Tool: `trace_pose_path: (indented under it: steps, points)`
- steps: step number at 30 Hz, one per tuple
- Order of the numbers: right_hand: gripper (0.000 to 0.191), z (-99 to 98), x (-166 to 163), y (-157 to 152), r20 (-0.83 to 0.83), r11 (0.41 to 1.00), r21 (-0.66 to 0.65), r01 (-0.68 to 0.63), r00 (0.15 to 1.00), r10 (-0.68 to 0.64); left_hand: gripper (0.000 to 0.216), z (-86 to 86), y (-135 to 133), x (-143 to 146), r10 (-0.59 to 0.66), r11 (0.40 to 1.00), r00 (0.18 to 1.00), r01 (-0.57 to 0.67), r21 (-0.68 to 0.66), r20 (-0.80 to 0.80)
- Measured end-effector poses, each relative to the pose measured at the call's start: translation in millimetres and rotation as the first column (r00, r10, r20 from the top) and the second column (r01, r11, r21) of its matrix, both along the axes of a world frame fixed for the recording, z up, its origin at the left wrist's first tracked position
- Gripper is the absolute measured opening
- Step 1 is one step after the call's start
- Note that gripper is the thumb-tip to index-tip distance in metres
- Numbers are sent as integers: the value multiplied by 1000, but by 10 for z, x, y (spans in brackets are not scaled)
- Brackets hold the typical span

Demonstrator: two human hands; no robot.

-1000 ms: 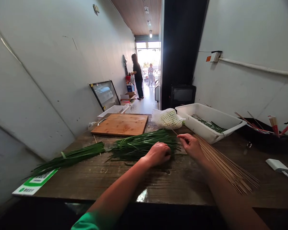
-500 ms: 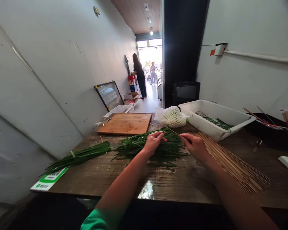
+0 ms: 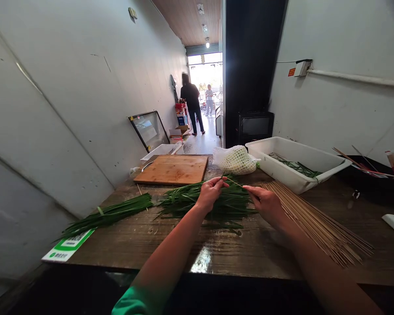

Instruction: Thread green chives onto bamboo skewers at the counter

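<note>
Over a loose pile of green chives (image 3: pixel 184 194), my left hand (image 3: pixel 212 191) is closed in a pinch, with a bit of green leaf showing at its fingertips. My right hand (image 3: pixel 265 201) grips a thin bamboo skewer (image 3: pixel 235 182), whose far end points at the left fingertips. Whether the tip pierces the leaf is too small to tell. Beside the right forearm a fan of bamboo skewers (image 3: pixel 315 223) lies on the wooden table (image 3: pixel 124 245). A tied bundle of chives (image 3: pixel 118 212) rests at the left.
Behind the pile are a wooden cutting board (image 3: pixel 172 169) and a net-wrapped item (image 3: pixel 236 159). A white tub (image 3: pixel 295 175) holding some green strands stands to the right. A green-and-white card (image 3: pixel 67 247) lies at the left edge. Two people (image 3: pixel 192 103) stand far off.
My right hand has moved slightly left, bringing the skewer closer to my left fingertips. A green leaf end now shows at the left pinch. The distant person in black has turned.
</note>
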State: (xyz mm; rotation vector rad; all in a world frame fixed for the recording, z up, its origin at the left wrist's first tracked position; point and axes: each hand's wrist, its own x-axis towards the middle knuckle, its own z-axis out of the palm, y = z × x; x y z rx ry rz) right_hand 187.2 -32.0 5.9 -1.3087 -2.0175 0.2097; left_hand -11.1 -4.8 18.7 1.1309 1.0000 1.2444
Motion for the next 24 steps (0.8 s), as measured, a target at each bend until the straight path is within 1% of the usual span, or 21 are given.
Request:
trace_pose_path:
  steps: [3,5,14,19,22,24]
  points:
    - [30,-2,-25,-23,9,1000,10,27,1000,-27,41,-6,-8,23,-17,999,1000,18,39,-24]
    - [30,-5,-38,-32,21,999,19,46,999,-47,43,-15,-10,41,-22,998,999,24,53,-28]
    - [30,-28,-41,-40,81,996,80,44,995,-50,41,-41,-23,72,13,994,997,-5,112,-77]
    - [31,-28,-47,-37,88,995,83,49,995,-57,39,-83,0,69,23,986,994,-5,164,-106]
    - [31,-27,-46,-36,89,996,75,46,995,-53,37,-122,24,60,36,981,988,-7,194,-148]
    - [31,-27,-45,-37,95,996,70,47,994,-54,35,-144,40,52,62,971,977,-12,237,-202]
